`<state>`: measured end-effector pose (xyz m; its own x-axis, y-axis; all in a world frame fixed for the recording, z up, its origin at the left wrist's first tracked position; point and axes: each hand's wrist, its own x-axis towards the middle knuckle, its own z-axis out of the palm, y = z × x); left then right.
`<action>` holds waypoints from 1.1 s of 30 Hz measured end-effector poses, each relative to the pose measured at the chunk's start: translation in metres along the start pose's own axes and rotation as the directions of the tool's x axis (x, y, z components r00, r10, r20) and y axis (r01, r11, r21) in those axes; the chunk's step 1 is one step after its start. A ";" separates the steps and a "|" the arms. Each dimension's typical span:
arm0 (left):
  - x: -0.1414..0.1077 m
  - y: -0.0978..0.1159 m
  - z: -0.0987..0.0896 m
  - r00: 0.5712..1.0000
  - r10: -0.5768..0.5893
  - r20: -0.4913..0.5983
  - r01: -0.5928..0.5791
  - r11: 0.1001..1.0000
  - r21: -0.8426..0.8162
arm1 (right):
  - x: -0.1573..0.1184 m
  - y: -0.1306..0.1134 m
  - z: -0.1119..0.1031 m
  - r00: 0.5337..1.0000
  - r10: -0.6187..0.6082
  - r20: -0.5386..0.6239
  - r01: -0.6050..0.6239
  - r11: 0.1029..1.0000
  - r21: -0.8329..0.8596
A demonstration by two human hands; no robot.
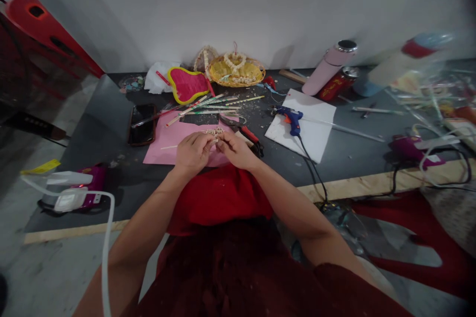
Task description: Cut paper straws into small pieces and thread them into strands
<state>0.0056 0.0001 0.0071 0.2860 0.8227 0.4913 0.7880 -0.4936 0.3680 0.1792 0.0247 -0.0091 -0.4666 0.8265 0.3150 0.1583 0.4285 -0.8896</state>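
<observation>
My left hand [194, 152] and my right hand [235, 148] meet above a pink sheet [163, 134] at the table's front. Both have their fingers pinched round a small chain of pale beads or wooden pieces [214, 131], part of which shows between and beyond the fingertips. The fingers hide the rest of it. A thin pale stick [169, 147] lies on the sheet left of my left hand. Just past my right hand are red-handled pliers [248, 133]. Beyond the sheet lies a loose bunch of patterned sticks [211, 106].
At the back stand a yellow woven basket [256, 78], a pink-and-yellow pad [189, 85], a pink flask [327, 69] and a red can [338, 84]. A blue glue gun [291, 118] rests on white board [323, 136]. A phone [143, 126] and purple power strip [92, 185] lie left.
</observation>
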 end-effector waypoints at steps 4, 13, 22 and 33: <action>0.001 0.000 0.000 0.998 -0.008 -0.061 0.006 1.000 -0.023 | 0.003 0.004 0.001 0.993 0.045 -0.106 -0.046 0.999 -0.002; 0.000 -0.006 0.005 0.996 0.006 -0.091 -0.010 0.999 -0.045 | 0.001 -0.002 0.001 0.983 0.000 -0.181 0.003 1.000 0.019; -0.003 0.000 0.003 0.990 -0.102 -0.097 0.080 0.976 -0.204 | -0.001 -0.004 0.005 0.980 -0.007 -0.197 0.023 0.996 0.080; -0.004 -0.001 0.002 0.991 -0.070 -0.116 0.045 0.978 -0.204 | 0.000 -0.003 0.005 0.994 0.047 -0.097 -0.030 0.984 0.175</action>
<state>0.0045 -0.0022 0.0028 0.1650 0.8167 0.5530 0.6723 -0.5034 0.5428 0.1747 0.0216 -0.0078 -0.3719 0.8773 0.3033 0.0173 0.3333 -0.9427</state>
